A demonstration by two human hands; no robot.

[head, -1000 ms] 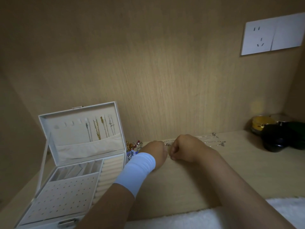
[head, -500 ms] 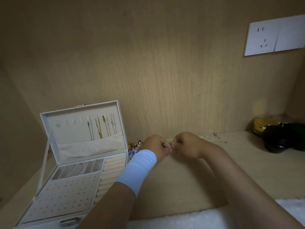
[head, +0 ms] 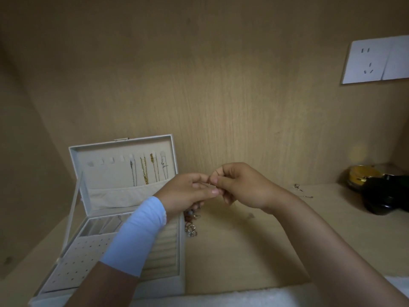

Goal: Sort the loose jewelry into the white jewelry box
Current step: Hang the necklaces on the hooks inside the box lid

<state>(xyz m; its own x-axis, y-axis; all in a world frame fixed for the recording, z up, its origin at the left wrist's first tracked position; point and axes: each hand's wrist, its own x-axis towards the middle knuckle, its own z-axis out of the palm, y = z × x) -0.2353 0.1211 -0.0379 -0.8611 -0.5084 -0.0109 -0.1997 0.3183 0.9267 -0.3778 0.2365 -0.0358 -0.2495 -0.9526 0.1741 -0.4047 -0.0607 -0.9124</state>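
Wood-grain wall behind a pale shelf (head: 243, 251). Our left hand (head: 188, 191) and right hand (head: 241, 187) meet above it, fingertips pinching a fine piece (head: 210, 184), too small to identify. White jewelry box (head: 120, 141) stands open at left, loose jewelry (head: 192, 229) beside it. Best we work it gently, without tugging.

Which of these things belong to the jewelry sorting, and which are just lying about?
Job: box; necklaces hung in its lid; jewelry pile beside it; silver bits on the shelf; tiny piece pinched between left hand and right hand.
Lying about: black jar; yellow jar; wall socket; towel.
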